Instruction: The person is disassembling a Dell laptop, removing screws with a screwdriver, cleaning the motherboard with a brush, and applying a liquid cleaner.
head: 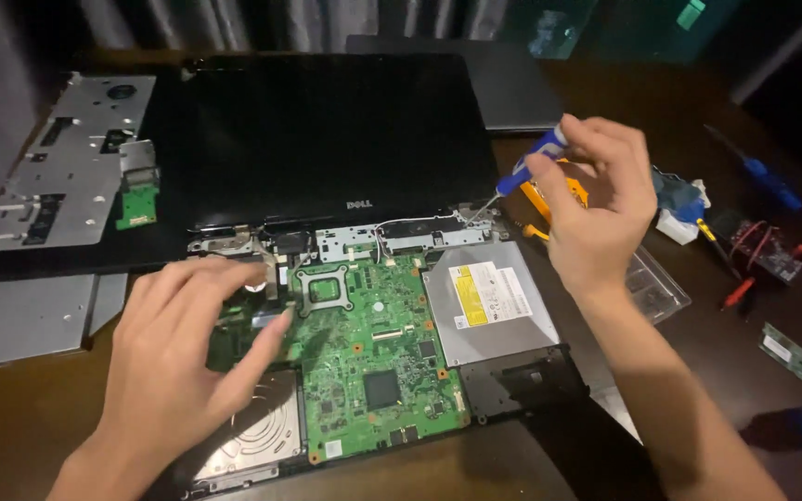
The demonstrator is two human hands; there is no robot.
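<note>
At centre frame, the right hand (pixel 596 209) is gripping a blue screwdriver (pixel 523 171) over the laptop hinge (pixel 471 215); the left hand (pixel 183 357), fingers spread apart, is hovering over the green circuit board (pixel 373 357).

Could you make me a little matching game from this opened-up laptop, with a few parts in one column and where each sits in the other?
Things:
1. green motherboard
2. silver optical drive
3. blue-handled screwdriver
4. grey metal plate

Places:
A. held in the right hand, tip at the laptop's hinge
B. far left of the table, beside the black screen
C. middle of the open laptop base, partly under the left hand
D. right side of the base, next to the board

Pairs: 1-C, 2-D, 3-A, 4-B
</note>
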